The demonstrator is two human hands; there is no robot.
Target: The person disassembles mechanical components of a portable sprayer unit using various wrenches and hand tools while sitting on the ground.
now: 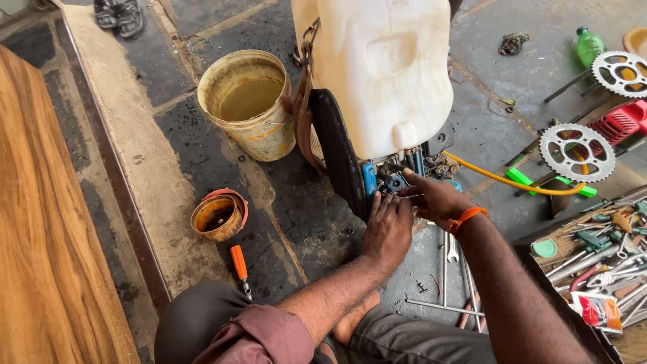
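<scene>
— Hands first: what are they doing down there?

— Both are working at the base of the white plastic tank [384, 67], on the cluster of small blue and dark fittings [394, 176] under it. The left hand [387, 229] is lying flat against the lower edge with its fingers stretched up onto the blue part, pressing rather than gripping, so it seems to be steadying the unit. The right hand [435, 199], the one wearing an orange wristband [466, 217], is reaching in from the side with fingers pinched narrow at the fittings; I cannot tell whether it is holding a small part or only touching the metal.

— Why is the tank sitting like that?

— It is standing upright on the stone floor [168, 135], close between the person's knees, with its black back pad [337, 155] and brown strap [303, 101] turned toward the left. That is putting the underside mechanism within easy reach of both hands.

— And the yellow hose [512, 180]?

— It is running out from the fittings to the right, lying loose across the floor and clear of the hands.

— What else is lying around?

— A dirty bucket of murky liquid [249, 104] is standing just left of the tank, a small rusty tin [217, 217] nearer the knee, and an orange-handled screwdriver [239, 266] beside that. Spanners [453, 253] are lying just below the right wrist, a tool tray [593, 259] is sitting at the right, and two sprockets [577, 152] are resting beyond it, all within arm's reach.
</scene>
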